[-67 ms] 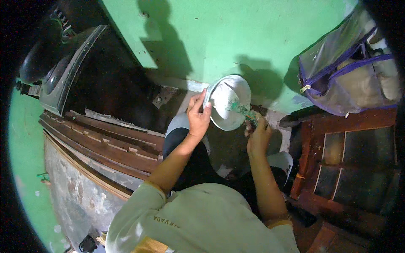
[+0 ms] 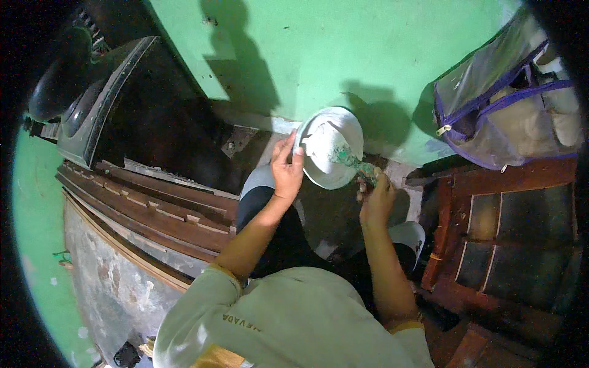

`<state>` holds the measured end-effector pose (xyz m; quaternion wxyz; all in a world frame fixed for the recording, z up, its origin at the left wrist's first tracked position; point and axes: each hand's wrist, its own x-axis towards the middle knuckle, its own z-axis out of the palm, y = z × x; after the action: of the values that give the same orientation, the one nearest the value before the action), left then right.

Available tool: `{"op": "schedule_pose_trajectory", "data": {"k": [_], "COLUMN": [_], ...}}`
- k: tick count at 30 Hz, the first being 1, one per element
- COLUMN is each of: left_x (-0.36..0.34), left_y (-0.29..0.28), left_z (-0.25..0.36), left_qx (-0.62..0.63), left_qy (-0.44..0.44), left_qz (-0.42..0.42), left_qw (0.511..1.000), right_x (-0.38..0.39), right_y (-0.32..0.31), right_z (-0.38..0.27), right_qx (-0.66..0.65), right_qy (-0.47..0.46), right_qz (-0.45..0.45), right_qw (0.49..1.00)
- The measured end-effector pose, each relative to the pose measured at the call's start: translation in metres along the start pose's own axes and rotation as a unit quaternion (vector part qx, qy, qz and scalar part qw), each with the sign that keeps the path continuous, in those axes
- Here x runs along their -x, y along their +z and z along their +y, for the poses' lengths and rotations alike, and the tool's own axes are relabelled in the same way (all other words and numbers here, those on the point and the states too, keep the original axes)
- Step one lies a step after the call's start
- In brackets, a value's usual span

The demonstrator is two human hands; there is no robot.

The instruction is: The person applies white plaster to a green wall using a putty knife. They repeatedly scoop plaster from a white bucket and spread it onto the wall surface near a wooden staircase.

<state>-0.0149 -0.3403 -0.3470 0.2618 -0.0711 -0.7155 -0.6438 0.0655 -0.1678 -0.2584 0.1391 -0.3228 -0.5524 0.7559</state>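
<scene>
The grip of the left hand (image 2: 287,170) was clamped on the left rim of a tilted white bowl (image 2: 351,132), which was held up just beyond the person's knees, near the green wall (image 2: 343,49), with a white substance (image 2: 322,140) inside. The grip of the right hand (image 2: 377,194) was closed around the handle of a green-stained tool (image 2: 351,161), whose head reached over the bowl's right side to the white substance. A clear purple-edged bag (image 2: 509,104) sat to the right, above dark brown wooden furniture (image 2: 445,233).
</scene>
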Motion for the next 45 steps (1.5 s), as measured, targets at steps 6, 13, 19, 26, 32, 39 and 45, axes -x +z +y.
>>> {"op": "schedule_pose_trajectory", "data": {"k": [6, 13, 19, 26, 32, 39, 45], "left_x": [-0.009, -0.004, -0.002, 0.006, 0.008, 0.008, 0.006], "left_y": [-0.007, -0.017, -0.006, -0.019, -0.013, -0.016, -0.017], "left_z": [-0.016, -0.059, -0.064, -0.082, -0.084, -0.088, -0.078], "left_qx": [-0.007, -0.016, 0.046, 0.067, 0.032, 0.060, 0.024], "left_qy": [-0.126, -0.188, -0.244, -0.231, -0.183, -0.195, -0.169], "left_qz": [0.029, 0.049, 0.026, 0.015, 0.019, 0.006, -0.007], "left_qw": [0.992, 0.981, 0.968, 0.971, 0.982, 0.979, 0.985], "right_x": [0.004, 0.022, 0.013, -0.006, -0.035, -0.058, -0.075], "right_y": [-0.030, -0.018, 0.004, 0.065, 0.091, 0.122, 0.128], "right_z": [-0.004, -0.031, -0.083, -0.154, -0.184, -0.214, -0.233], "right_qx": [-0.087, -0.159, -0.196, -0.122, -0.010, 0.071, 0.178], "right_qy": [0.041, 0.076, 0.002, -0.210, -0.450, -0.560, -0.681], "right_qz": [-0.076, -0.211, -0.334, -0.206, -0.105, 0.038, 0.145], "right_qw": [0.992, 0.962, 0.922, 0.948, 0.887, 0.825, 0.695]}}
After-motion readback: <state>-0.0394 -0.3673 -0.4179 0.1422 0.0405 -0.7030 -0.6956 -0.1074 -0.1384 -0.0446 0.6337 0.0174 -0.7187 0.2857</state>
